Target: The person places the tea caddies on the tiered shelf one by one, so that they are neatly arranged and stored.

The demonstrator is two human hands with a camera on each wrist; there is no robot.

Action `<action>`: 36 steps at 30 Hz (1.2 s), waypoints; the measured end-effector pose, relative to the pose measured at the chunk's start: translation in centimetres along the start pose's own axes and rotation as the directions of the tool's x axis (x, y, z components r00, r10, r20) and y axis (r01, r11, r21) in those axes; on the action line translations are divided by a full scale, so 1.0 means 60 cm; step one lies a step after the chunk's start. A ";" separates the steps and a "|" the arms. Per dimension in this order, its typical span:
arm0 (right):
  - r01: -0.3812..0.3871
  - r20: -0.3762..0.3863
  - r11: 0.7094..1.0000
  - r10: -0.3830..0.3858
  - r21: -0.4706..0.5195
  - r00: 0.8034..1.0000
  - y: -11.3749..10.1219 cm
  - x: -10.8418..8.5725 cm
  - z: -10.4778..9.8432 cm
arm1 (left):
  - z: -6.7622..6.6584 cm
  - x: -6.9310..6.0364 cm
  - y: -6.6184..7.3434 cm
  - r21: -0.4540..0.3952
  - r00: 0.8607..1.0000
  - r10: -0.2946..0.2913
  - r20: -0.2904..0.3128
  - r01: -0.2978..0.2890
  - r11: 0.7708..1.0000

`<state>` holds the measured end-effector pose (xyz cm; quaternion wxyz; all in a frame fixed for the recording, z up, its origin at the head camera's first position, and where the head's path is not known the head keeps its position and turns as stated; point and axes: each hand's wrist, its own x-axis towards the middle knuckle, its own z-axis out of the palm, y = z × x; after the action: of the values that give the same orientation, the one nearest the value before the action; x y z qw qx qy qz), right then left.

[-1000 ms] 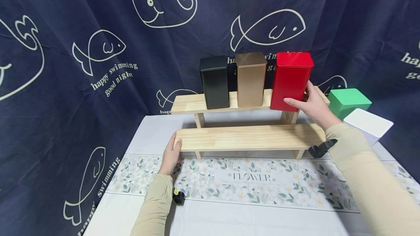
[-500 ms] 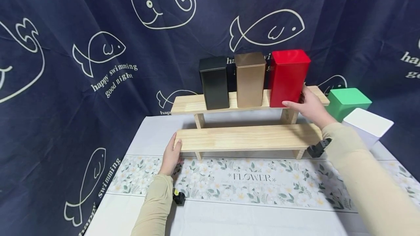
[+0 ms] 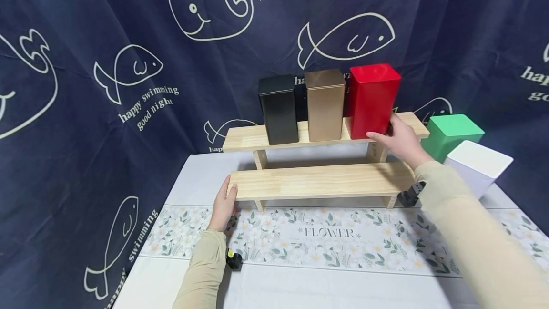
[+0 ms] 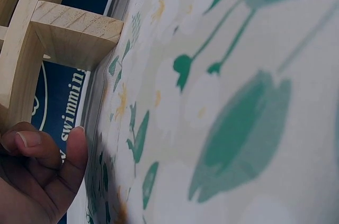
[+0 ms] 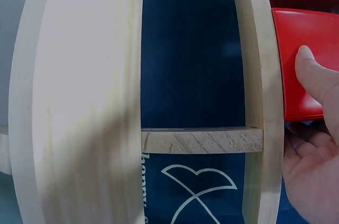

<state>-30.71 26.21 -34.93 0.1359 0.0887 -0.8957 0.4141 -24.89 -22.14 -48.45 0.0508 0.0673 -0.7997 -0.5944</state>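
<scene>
My right hand (image 3: 403, 138) holds a tall red box (image 3: 372, 101) low on its right side, with the thumb on its front face. The box stands upright at the upper board (image 3: 246, 136) of a two-tier wooden shelf, as the right wrist view also shows the red box (image 5: 307, 65) against the board's edge. To its left stand a bronze box (image 3: 326, 112) and a black box (image 3: 279, 113). My left hand (image 3: 222, 206) grips the left end of the lower board (image 3: 317, 182); in the left wrist view its curled fingers (image 4: 32, 144) show near the frame.
At the right, beside the shelf, are a green box (image 3: 454, 130) and a white box (image 3: 478, 163). A flower-printed cloth (image 3: 328, 247) covers the table before the shelf. A dark blue curtain (image 3: 214, 80) with white fish drawings hangs close behind.
My right hand has shifted the red box left and slightly back along the upper board, closer to the bronze box. The left hand stays on the lower board's end.
</scene>
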 end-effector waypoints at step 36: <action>0.036 -0.007 0.993 -0.035 0.115 0.999 0.003 -0.020 -0.002 | 0.001 0.001 -0.002 0.018 1.000 -0.005 -0.011 0.005 1.000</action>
<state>-29.59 26.49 -35.39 0.1402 0.1113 -0.8683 0.4626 -24.97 -22.14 -48.56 0.0532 0.0731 -0.8046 -0.5870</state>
